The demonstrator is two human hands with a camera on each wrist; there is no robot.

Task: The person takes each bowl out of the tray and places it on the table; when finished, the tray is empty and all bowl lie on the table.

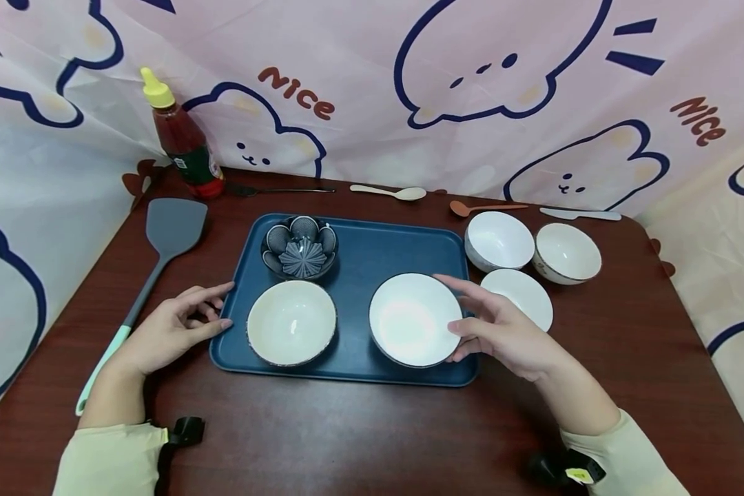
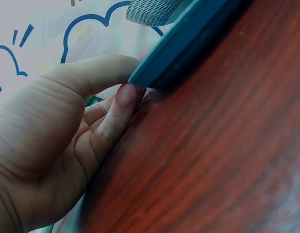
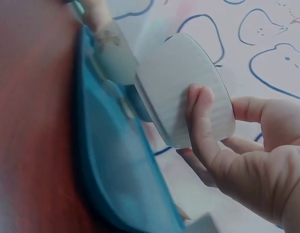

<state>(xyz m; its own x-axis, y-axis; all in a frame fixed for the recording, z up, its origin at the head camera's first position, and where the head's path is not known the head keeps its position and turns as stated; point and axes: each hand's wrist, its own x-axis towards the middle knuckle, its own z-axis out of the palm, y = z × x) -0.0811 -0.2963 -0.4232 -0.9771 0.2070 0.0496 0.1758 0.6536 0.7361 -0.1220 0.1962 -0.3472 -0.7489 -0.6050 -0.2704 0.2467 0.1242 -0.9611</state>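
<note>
My right hand (image 1: 502, 327) holds a white bowl (image 1: 415, 320) with a thin dark rim at its right side, over the right part of the blue tray (image 1: 359, 258). In the right wrist view this bowl (image 3: 169, 92) looks raised off the tray, fingers around its wall. On the tray's left edge, my left hand (image 1: 176, 327) pinches the rim; in the left wrist view its thumb and a finger meet that edge. A cream bowl (image 1: 291, 322) with a dark-flecked rim stands front left on the tray, and a dark flower-shaped bowl (image 1: 302, 248) stands behind it.
Right of the tray stand two white bowls (image 1: 499, 241) (image 1: 567, 253) and a white round dish (image 1: 521, 297). A grey spatula (image 1: 175, 227) lies left. Behind are a red sauce bottle (image 1: 189, 148), a dark fork (image 1: 279, 190), a cream spoon (image 1: 403, 193), a brown spoon (image 1: 471, 208) and a knife (image 1: 579, 214).
</note>
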